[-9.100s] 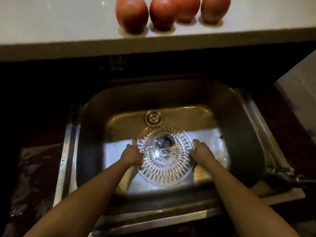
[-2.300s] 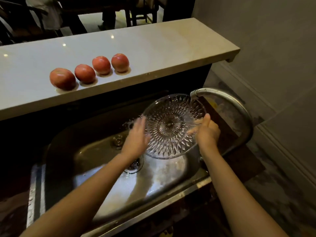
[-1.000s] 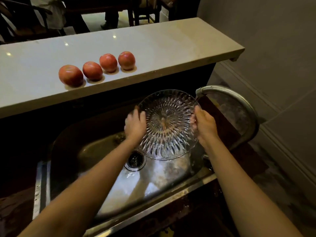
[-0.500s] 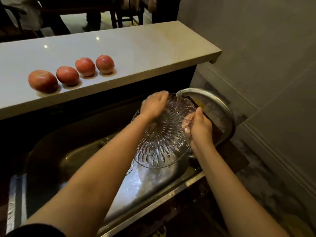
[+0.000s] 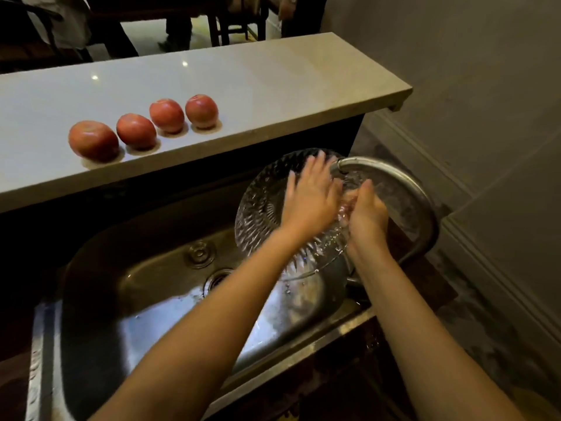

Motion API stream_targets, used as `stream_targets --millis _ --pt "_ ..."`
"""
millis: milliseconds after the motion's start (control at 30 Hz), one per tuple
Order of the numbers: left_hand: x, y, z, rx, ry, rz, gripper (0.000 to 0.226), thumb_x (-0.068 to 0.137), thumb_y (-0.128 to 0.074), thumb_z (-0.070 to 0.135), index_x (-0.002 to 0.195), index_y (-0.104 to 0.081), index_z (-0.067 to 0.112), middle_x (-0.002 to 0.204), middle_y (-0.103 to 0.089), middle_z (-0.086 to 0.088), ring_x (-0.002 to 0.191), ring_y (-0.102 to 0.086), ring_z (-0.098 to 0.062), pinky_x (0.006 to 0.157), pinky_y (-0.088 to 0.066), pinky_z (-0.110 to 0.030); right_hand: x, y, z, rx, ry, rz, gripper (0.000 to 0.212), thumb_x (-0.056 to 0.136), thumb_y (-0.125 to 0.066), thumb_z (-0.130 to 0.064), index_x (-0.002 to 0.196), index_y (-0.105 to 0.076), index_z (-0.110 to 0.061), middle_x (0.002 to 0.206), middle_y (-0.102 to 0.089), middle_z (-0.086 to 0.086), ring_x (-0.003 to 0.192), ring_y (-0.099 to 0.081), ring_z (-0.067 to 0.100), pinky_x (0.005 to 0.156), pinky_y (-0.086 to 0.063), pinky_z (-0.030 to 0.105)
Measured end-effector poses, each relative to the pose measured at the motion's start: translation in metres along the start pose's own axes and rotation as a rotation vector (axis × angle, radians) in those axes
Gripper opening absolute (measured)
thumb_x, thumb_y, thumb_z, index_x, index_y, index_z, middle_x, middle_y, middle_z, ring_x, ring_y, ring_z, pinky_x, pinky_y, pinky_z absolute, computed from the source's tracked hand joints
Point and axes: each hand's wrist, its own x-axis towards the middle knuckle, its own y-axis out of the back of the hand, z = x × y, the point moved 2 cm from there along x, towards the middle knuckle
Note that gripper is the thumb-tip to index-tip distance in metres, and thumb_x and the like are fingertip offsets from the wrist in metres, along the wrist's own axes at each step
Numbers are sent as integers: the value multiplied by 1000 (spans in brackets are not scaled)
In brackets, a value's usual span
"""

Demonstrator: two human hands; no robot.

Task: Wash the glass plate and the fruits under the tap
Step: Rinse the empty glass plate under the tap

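Plate (image 5: 261,208) tilted under tap (image 5: 358,162) over sink (image 5: 127,287) right side, right hand (image 5: 365,214) clamped on rim, left hand (image 5: 309,199) flat, fingers apart on glass, four fruits (image 5: 136,130) on far counter (image 5: 273,83).

One head-worn camera looks forward and steeply down, close over the steel sink (image 5: 100,302), with the counter (image 5: 273,95) beyond its far edge.

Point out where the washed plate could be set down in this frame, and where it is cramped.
Free: the counter right of the four fruits up to its end, and the sink floor left of the drain. Cramped: under the tap, where the left hand, right hand and glass plate crowd together.
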Motion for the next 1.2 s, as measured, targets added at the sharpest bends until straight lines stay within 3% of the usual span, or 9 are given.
stream_targets --millis 167,300,400,467,600,700,833,1000,1200 --pt "38 12 -53 -412 555 2 53 98 -25 44 134 -48 13 139 -49 -14 129 -44 -28 110 -32 -44 -23 2 10 -161 218 -203 41 99 -35 -37 72 -58 -15 63 -57 1 57 -54 13 59 -44 31" --pt "11 29 -104 -1047 931 -136 42 95 -34 38 88 -59 5 83 -65 -19 84 -57 -34 75 -49 -37 -40 -1 14 -555 815 -501 45 98 -38 -33 67 -53 -4 52 -47 5 45 -41 15 46 -33 30" --pt "-19 49 -138 -1012 1063 -242 15 90 -48 17 89 -57 5 85 -63 -19 74 -64 -32 54 -51 -30 -50 -4 24 -821 1293 -649 45 96 -37 -37 64 -54 -10 51 -50 2 43 -42 14 42 -31 24" --pt "-39 55 -153 -1085 1113 -300 21 91 -42 5 104 -58 1 95 -66 -20 79 -68 -32 61 -58 -37 -52 -6 34 -942 1410 -757 48 97 -30 -40 66 -55 -13 57 -53 0 49 -46 14 45 -34 25" --pt "-74 57 -167 -1350 1102 -244 40 92 -28 -5 127 -46 5 110 -62 -21 100 -62 -39 80 -48 -54 -41 -7 54 -1005 897 -957 54 90 -19 -55 84 -61 -22 82 -53 -11 82 -47 11 79 -40 31" --pt "-93 54 -171 -1575 1044 -117 45 89 -32 -7 126 -49 12 118 -62 -16 91 -69 -37 78 -55 -55 -17 2 59 -1069 577 -679 35 92 -33 -50 111 -56 -30 113 -56 -5 114 -40 16 103 -35 42" --pt "-96 40 -162 -1720 893 -67 52 82 -38 -7 129 -48 13 124 -59 -16 93 -68 -40 81 -51 -57 -7 -5 54 -868 225 -349 64 93 -51 -27 147 -19 -13 156 -14 8 142 -10 28 113 -22 44" --pt "-90 28 -151 -1727 803 -90 51 82 -42 -1 130 -49 17 125 -62 -13 101 -65 -40 88 -45 -61 10 2 32 -804 79 -25 40 90 -56 -24 128 -49 -12 137 -36 13 125 -35 30 95 -41 41" --pt "-76 28 -148 -1674 822 1 39 91 -43 2 129 -47 12 107 -70 -16 89 -71 -32 70 -60 -44 11 16 24 -507 -119 -337 37 97 -40 -35 93 -65 -8 77 -66 9 63 -57 19 56 -42 28"
